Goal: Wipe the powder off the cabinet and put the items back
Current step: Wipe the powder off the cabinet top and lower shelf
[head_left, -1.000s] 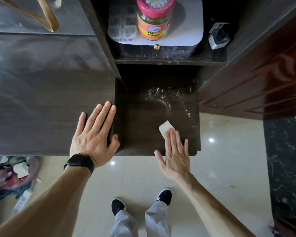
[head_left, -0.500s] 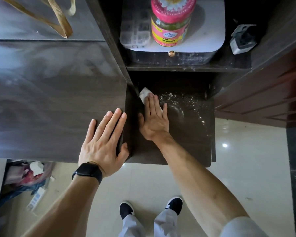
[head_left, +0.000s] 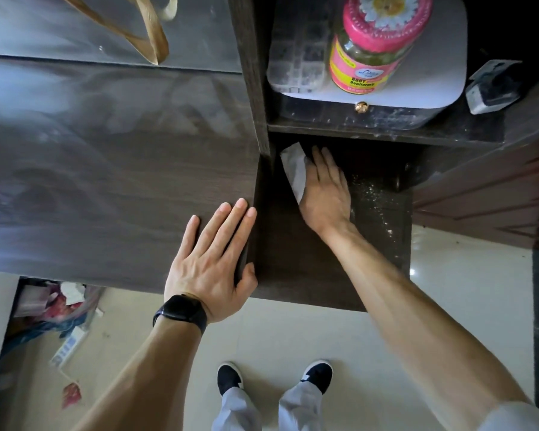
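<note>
While flat, right hand (head_left: 324,188) presses tissue (head_left: 294,171) beneath.

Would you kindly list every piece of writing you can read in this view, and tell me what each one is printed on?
"BODY": yellow label of the pink-lidded jar.
"Depilatory": directly beneath it on the same label; the letters are soft, so this reading is probable.
Script in the label's blue oval logo: too small to read.
Fine print along the label's bottom strip: blurred.
Print on the packet on the floor: blurred.
</note>
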Tool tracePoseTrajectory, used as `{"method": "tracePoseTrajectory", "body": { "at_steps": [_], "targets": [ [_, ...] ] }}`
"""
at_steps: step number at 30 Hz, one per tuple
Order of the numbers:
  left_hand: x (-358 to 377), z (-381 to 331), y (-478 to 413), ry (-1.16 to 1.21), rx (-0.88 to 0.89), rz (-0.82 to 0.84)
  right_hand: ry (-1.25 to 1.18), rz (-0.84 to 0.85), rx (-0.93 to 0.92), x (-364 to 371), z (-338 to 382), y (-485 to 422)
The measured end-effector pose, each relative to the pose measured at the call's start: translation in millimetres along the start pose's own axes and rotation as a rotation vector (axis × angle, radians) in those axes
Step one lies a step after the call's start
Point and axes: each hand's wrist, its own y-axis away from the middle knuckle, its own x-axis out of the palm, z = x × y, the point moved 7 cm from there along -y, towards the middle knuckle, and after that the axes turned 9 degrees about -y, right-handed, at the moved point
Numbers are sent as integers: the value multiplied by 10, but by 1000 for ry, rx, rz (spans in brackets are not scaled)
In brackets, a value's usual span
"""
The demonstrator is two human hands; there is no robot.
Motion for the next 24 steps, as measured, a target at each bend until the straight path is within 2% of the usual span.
{"method": "tracePoseTrajectory", "body": {
  "at_steps": [3,5,10,13,18,24],
  "targets": [
    [10,4,9,0,3,-12,148,182,-210,191,63,-193],
    [20,4,8,-1,4,-17,142,283,-240,332,95,-286],
    [14,2,-8,-10,5,-25,193,252,-191,463,51,-391],
    [11,1,0,-3,1,-44,159,183,-52,439,-6,-424],
    [4,-1,1,-7,-1,-37,62,10,309,324,-261,-338],
    [-6,-1,-2,6,5,0,-20,-124,590,176,-713,-38]
  ]
}}
